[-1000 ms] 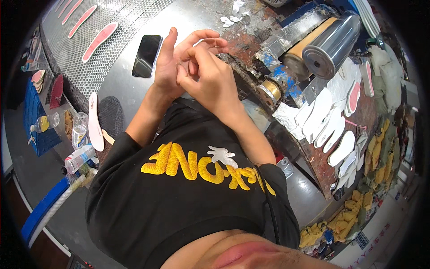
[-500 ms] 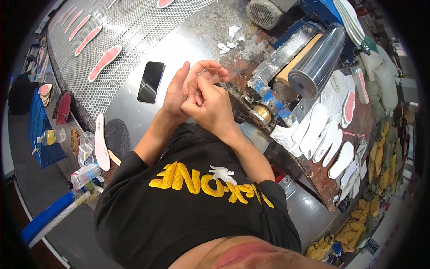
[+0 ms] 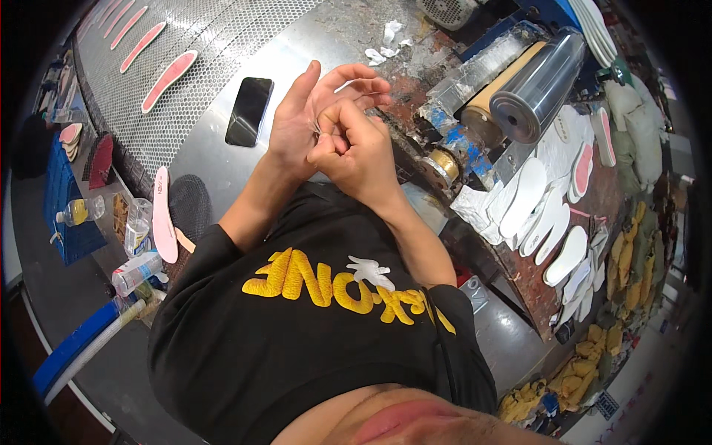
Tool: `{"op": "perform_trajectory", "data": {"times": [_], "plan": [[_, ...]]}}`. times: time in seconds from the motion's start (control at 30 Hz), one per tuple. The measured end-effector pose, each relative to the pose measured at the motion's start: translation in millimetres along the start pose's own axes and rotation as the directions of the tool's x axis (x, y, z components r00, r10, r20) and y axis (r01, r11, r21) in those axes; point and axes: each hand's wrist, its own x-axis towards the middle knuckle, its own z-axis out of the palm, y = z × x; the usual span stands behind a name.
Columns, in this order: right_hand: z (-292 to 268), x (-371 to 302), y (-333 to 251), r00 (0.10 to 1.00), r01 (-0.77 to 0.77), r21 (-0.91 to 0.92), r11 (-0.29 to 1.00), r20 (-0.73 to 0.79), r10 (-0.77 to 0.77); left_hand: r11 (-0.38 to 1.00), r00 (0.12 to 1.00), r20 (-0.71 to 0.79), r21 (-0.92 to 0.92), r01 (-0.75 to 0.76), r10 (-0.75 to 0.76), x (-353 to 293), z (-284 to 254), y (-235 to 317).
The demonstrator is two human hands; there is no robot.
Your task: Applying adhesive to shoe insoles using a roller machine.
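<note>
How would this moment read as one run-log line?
left hand: open | right hand: fingers pinched over left hand, anything held unclear | nearby: phone, pink insoles on mesh

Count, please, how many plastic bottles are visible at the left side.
3: one bottle farthest left, another bottle to its right, a third bottle just below that in the picture. More may be hidden.

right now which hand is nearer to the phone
Left. The left hand is just right of the phone, not touching it; the right hand is farther right, beside the left palm.
</note>
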Motion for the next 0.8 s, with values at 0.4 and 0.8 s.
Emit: {"op": "perform_trajectory", "data": {"times": [0.4, 0.8], "plan": [[-7, -5, 0, 0.986, 0.09, 0.155, 0.984, 0.123, -0.11, 0.942, 0.994, 0.074, -0.321, 0.101, -0.081, 4, -11, 12], [2, 14, -4, 0.952, 0.241, -0.242, 0.94, -0.127, -0.277, 0.976, 0.997, 0.035, -0.204, 0.074, -0.068, -1, -7, 15]]}}
